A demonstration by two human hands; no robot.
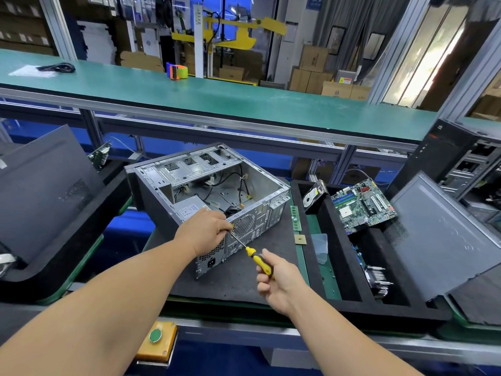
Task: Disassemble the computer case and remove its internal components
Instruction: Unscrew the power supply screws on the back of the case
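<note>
Factory line, black foam worktop (233,283): open computer case (208,191) under left hand (208,229) fingers steadying screwdriver (250,253) tip; right hand (279,280) fingers grasping its yellow handle.

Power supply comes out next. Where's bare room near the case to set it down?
Bare mat lies in front of the case, between its rear panel and the near edge, left of the right hand. To the right it is crowded: RAM stick, CPU chip, then tray with motherboard.
</note>
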